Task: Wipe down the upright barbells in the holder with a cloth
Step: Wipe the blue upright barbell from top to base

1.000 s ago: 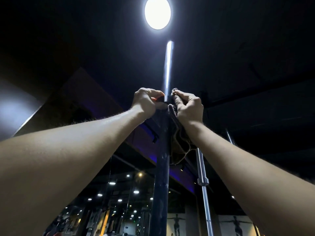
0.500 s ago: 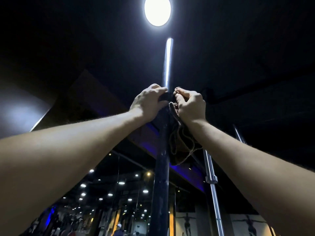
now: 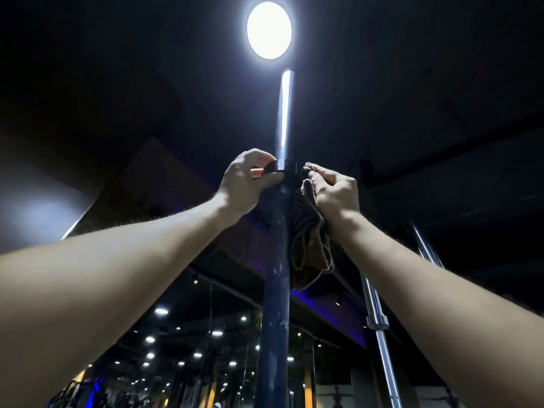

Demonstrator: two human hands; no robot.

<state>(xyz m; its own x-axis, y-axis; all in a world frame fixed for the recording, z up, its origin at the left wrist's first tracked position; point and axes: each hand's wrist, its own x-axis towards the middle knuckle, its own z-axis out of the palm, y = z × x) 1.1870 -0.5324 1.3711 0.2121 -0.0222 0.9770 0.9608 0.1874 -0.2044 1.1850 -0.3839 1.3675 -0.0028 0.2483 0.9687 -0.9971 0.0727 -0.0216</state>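
- The dark upright barbell (image 3: 275, 290) fills the middle of the view, running from the bottom edge up past both hands to a bright, lit sleeve near the round ceiling lamp (image 3: 269, 30). It stands vertical, presumably seated in its holder below, which is out of sight.
- A second barbell (image 3: 379, 334), chrome, rises to the right of it, apart from the hands and untouched.
- The brown cloth (image 3: 310, 245) hangs down the right side of the dark bar, bunched at the top and loose below — most likely gathered there so it can be wrapped round the shaft for a downward wipe.
- The right hand (image 3: 335, 189) is closed on the cloth's upper edge, fingers curled, pressing it against the bar at its collar.
- The left hand (image 3: 247, 181) curls round the bar from the other side at the same height, gripping it — a hold that seems meant to steady the bar while the cloth is set.
- Wiping of this bar looks to be starting at the top.
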